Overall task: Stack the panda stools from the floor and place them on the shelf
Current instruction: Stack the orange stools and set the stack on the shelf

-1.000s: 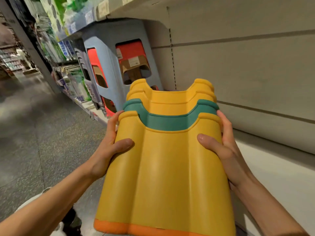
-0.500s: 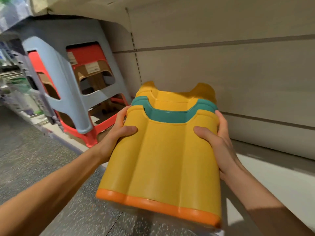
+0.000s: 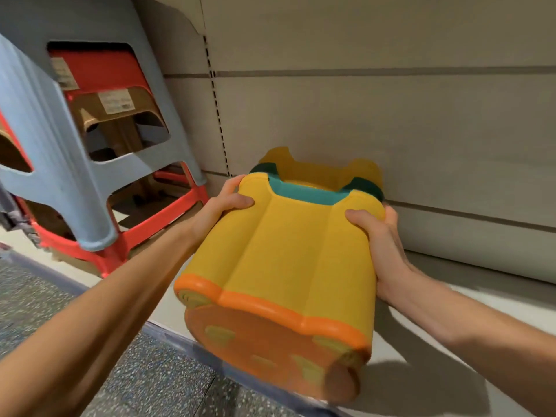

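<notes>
Yellow stool stack [image 3: 288, 248] — between both hands

Pale shelf [image 3: 451, 296] carries nested grey and red stools [image 3: 60, 176].

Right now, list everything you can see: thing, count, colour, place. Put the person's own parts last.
Stacked small stools: one nested stack, at least three layers showing, yellow outside with an orange seat end, one teal layer between yellows; held tilted over the shelf, seat end toward the camera.
Tall stools: one nested stack, grey-blue outermost, red and tan inside; on the shelf at left.
Shelf: one, off-white; lower right, under the held stack.
Back panel: one, beige; behind the shelf.
Floor: grey speckled; lower left.
Left hand: gripping the stack's left side.
Right hand: gripping the stack's right side.
</notes>
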`<state>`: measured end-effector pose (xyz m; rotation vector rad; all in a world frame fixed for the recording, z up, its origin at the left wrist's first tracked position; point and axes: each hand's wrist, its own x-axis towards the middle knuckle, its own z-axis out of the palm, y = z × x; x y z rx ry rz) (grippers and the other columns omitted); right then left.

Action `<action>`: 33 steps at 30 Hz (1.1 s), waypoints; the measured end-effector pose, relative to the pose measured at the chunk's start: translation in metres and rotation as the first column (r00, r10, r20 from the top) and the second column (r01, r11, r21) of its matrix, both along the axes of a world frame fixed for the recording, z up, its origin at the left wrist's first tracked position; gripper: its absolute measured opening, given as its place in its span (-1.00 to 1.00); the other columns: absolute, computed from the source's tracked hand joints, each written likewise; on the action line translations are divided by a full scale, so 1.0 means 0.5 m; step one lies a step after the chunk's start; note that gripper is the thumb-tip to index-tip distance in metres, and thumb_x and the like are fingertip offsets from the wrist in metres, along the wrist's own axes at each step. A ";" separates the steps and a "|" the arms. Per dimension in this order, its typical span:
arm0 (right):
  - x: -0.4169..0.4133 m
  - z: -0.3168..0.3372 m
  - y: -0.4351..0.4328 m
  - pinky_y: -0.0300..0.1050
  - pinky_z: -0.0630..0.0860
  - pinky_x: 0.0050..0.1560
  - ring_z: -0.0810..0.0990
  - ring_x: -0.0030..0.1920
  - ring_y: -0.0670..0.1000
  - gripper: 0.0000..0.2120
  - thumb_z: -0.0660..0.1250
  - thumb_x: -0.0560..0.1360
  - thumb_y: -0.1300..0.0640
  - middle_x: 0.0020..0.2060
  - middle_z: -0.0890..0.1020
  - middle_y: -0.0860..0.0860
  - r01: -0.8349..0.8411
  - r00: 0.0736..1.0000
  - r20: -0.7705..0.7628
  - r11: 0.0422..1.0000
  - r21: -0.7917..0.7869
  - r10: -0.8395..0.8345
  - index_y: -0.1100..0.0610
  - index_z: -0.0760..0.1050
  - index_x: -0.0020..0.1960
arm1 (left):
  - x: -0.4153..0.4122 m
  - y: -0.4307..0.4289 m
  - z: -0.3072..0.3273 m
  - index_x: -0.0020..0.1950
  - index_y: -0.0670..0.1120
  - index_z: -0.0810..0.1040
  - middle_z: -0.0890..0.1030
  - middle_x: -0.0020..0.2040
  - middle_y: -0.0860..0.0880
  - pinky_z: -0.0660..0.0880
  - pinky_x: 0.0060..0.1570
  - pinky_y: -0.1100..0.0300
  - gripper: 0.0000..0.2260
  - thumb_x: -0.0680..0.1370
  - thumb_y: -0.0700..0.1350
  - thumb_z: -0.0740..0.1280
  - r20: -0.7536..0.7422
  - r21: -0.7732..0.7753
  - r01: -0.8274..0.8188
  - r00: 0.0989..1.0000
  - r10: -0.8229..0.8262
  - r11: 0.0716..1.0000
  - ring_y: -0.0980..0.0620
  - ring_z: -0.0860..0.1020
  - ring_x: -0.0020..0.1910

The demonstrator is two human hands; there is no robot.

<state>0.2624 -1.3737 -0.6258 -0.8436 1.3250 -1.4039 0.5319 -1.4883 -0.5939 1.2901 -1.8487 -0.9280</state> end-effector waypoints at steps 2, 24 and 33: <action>0.003 -0.005 -0.023 0.34 0.63 0.11 0.66 0.10 0.22 -0.12 0.51 0.24 -0.15 0.18 0.60 0.09 -0.002 1.000 0.002 0.999 0.045 0.002 -0.21 0.24 0.50 | 0.020 -0.028 -0.025 0.50 -0.32 0.40 0.53 0.08 -0.01 0.49 -0.12 0.51 0.04 0.06 0.11 0.39 -0.094 0.062 0.029 0.995 -0.023 0.998 0.30 0.67 -0.09; -0.057 -0.074 0.039 0.09 0.32 0.48 0.29 0.51 -0.08 0.00 0.38 0.28 -0.55 0.58 0.17 -0.24 -0.273 0.861 -0.489 0.937 -0.219 0.136 -0.39 0.03 0.60 | 0.095 0.271 -0.059 0.53 0.51 0.23 0.41 0.45 0.47 0.49 0.22 0.40 -0.10 0.29 0.40 0.60 0.014 -0.002 0.038 0.999 -0.038 0.999 0.40 0.47 0.37; 0.000 -0.120 0.096 0.04 0.27 0.48 0.23 0.56 -0.11 0.02 0.26 0.23 -0.68 0.62 0.10 -0.30 -0.265 0.903 -0.410 0.919 -0.293 0.129 -0.45 -0.01 0.59 | 0.049 0.360 -0.221 0.62 0.29 -0.23 0.44 0.51 0.08 0.45 0.50 0.02 0.37 0.18 0.13 0.77 -0.174 -0.046 -0.195 0.967 0.184 0.980 0.12 0.52 0.46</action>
